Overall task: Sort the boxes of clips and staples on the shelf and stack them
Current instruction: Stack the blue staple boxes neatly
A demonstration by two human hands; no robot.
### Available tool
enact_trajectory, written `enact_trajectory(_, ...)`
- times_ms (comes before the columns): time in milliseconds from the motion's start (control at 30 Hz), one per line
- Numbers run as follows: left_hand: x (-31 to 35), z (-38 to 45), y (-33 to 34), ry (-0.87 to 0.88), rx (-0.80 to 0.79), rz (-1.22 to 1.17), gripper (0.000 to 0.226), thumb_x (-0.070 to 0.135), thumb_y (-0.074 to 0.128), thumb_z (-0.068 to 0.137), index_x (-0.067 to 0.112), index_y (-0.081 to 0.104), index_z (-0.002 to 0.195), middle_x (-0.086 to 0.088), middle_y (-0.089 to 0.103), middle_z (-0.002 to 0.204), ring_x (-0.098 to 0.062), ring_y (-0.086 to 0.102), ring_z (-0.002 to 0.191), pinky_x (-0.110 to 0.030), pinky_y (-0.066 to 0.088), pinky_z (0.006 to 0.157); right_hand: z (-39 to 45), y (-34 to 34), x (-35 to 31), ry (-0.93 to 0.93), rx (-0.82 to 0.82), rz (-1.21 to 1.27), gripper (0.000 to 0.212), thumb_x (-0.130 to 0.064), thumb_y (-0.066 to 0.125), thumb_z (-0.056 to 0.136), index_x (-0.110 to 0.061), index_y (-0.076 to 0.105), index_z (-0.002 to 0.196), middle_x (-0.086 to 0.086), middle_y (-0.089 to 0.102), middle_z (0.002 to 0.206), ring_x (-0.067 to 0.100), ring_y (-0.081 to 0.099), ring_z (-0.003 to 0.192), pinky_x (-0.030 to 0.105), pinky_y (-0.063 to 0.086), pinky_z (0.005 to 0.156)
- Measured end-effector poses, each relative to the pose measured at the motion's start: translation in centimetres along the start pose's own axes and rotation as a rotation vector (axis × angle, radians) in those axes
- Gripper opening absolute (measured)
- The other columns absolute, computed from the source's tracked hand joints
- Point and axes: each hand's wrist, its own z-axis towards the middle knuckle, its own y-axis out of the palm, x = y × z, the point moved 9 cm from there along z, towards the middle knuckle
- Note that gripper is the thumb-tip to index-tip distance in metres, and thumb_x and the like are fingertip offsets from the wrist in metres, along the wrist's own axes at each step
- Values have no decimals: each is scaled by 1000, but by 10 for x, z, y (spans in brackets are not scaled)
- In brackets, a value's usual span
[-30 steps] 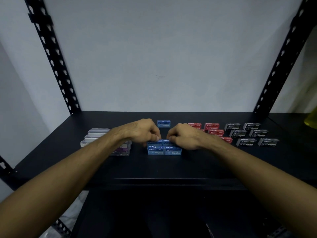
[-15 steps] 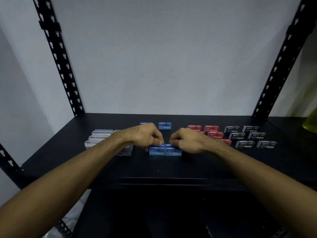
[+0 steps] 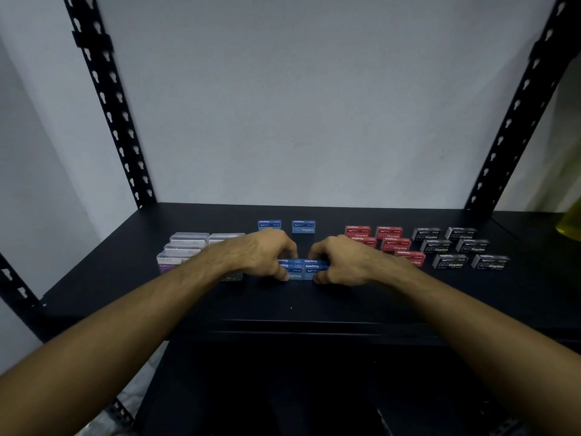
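Observation:
A cluster of blue staple boxes (image 3: 302, 268) sits at the middle of the black shelf (image 3: 292, 306), stacked two high. My left hand (image 3: 267, 253) grips its left end with curled fingers. My right hand (image 3: 338, 259) grips its right end the same way. Two more blue boxes (image 3: 303, 226) stand apart behind the hands. Clear paper clip boxes (image 3: 185, 247) lie in rows at the left, partly hidden by my left forearm. Red staple boxes (image 3: 390, 239) and black staple boxes (image 3: 452, 247) lie spread out at the right.
Perforated black uprights (image 3: 110, 99) rise at the shelf's back corners against a white wall. A yellow object (image 3: 570, 223) shows at the far right edge. Bare shelf runs along the front edge below my hands.
Both hands stay on the blue cluster and have shifted slightly apart toward its ends. The camera has tilted, so a second blue box at the back has come into sight.

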Motion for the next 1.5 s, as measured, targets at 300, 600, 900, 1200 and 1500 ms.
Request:
enact_trajectory(300,2,0,-1,-3,1,11,36,32,73,85,21,64,118,9,62,103,-10,59,96,-26,46,80,1,1,0,1,5,1,27,-34,73,85,-23,66,109,-6,67,93,12,66,80,39,59,77)
enact_trajectory(600,-13,-4,-69,-35,220,-6,54,62,62,84,23,65,120,10,60,101,-8,56,90,-25,43,77,2,-29,8,50,51,89,42,-60,63,87,-27,66,112,-12,64,102,8,61,90,28,49,75)
enact_trajectory(900,-70,49,-76,-118,173,71,40,39,68,89,20,63,123,1,65,117,-10,54,92,-27,45,83,54,-53,22,45,215,-30,44,-34,61,95,-18,54,135,4,55,130,20,57,113,34,48,96)
enact_trajectory(1200,-90,75,-48,-82,130,-44,22,27,70,89,21,70,111,14,64,86,2,54,69,-20,42,70,94,-38,23,84,188,-88,37,-14,53,93,-14,59,130,7,58,126,28,60,110,39,51,92)
enact_trajectory(1500,-83,84,-44,-41,158,-126,15,22,70,90,19,73,104,13,66,83,0,60,64,-16,44,59,103,-31,27,63,174,-17,22,-12,53,94,-13,68,110,4,69,105,22,63,92,37,54,84)
